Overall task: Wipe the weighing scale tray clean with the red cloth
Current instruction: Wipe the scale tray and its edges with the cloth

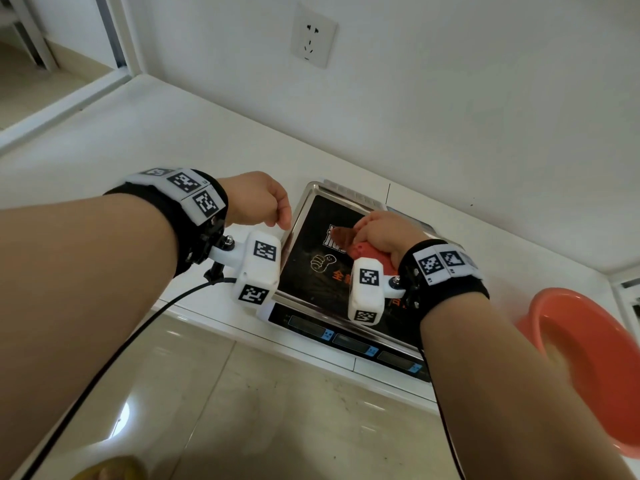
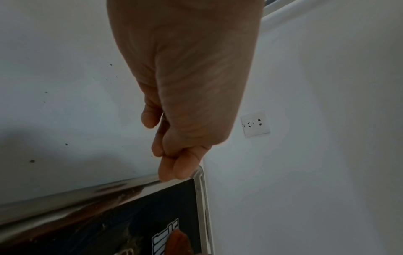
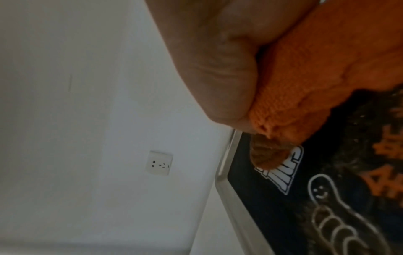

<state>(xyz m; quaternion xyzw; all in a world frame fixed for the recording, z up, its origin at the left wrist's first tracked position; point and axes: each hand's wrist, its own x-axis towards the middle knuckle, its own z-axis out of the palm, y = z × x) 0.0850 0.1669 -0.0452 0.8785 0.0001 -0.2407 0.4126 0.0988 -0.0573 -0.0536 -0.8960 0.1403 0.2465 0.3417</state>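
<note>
Wiping now | right hand (image 1: pixel 382 233) bunches the red cloth (image 1: pixel 370 252) on the scale tray (image 1: pixel 304 202) atop the tabletop (image 1: pixel 145 133) | left hand (image 1: pixel 258 199), fingers curled, steadies the tray's left rim | best pressing flat, overlapping strokes toward the far edge.

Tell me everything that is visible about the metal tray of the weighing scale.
The tray is rectangular, of shiny metal as it looks, with a raised rounded rim. A black sheet printed with white letters, orange characters and a thumbs-up drawing covers its floor, which looks smeared. It lies flat on the scale, on a white counter near the wall. The left hand has its fingertips on the rim near a far corner; the right hand presses a bunched red cloth onto the sheet.
</note>
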